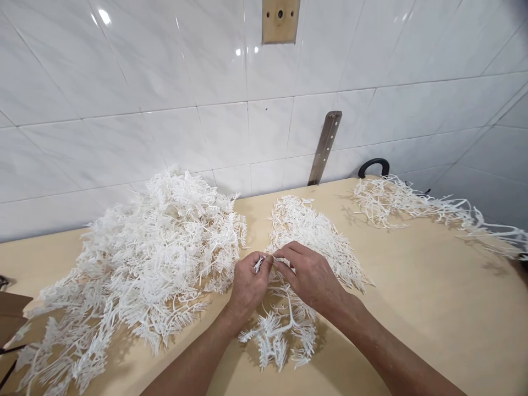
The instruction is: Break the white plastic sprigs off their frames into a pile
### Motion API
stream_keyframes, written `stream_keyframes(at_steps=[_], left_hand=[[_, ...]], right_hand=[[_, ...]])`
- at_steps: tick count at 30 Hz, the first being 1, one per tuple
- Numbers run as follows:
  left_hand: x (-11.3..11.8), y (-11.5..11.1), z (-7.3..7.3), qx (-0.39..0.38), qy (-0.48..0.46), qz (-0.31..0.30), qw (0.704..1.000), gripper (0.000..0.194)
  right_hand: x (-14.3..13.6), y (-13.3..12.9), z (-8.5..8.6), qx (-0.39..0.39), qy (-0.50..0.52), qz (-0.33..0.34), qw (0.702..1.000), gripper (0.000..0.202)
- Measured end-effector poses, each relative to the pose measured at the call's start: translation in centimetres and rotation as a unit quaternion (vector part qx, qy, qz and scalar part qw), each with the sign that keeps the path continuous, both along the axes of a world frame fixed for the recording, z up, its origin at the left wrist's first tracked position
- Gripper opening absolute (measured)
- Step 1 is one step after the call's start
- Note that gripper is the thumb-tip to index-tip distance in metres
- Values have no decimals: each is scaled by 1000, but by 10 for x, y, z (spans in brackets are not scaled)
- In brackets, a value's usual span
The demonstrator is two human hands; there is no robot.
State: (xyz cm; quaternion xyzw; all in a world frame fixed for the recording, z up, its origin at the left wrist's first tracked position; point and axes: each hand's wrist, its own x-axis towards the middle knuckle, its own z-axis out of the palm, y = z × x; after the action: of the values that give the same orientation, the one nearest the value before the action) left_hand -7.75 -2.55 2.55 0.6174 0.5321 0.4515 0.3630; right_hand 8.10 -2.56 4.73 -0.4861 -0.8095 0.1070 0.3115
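Note:
My left hand (251, 279) and my right hand (307, 272) meet fingertip to fingertip over the table. Both are closed in a pinch on a white plastic branch (291, 313), whose forked stem and needle-like sprigs hang toward me below the hands. Small white tips poke out of the left fist; the exact spot pinched is hidden by the fingers. Just beyond the hands lies a neat pile of white sprigs (307, 223). A much larger, tangled heap of white plastic branches (160, 247) spreads to the left of my left hand.
Bare white stems (412, 203) lie at the table's right back, beside a black curved handle (374, 162). A metal strip (325, 147) leans against the tiled wall (223, 132). A brown box-like object (14, 319) shows at the left edge of the tan table (412, 308).

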Motion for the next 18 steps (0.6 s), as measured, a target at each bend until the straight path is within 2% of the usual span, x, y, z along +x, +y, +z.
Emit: stream_keyframes(at_steps=[5, 13, 18], left_hand=[[0, 0, 3, -16, 5, -11, 1000, 30], [0, 1, -5, 112, 107, -16, 988, 21], [-1, -2, -7, 147, 151, -21, 977, 21]], right_hand=[[-2, 3, -4, 32, -26, -14, 999, 21], [-2, 3, -5, -5, -35, -48, 998, 17], [-8, 4, -7, -39, -36, -81, 995, 14]])
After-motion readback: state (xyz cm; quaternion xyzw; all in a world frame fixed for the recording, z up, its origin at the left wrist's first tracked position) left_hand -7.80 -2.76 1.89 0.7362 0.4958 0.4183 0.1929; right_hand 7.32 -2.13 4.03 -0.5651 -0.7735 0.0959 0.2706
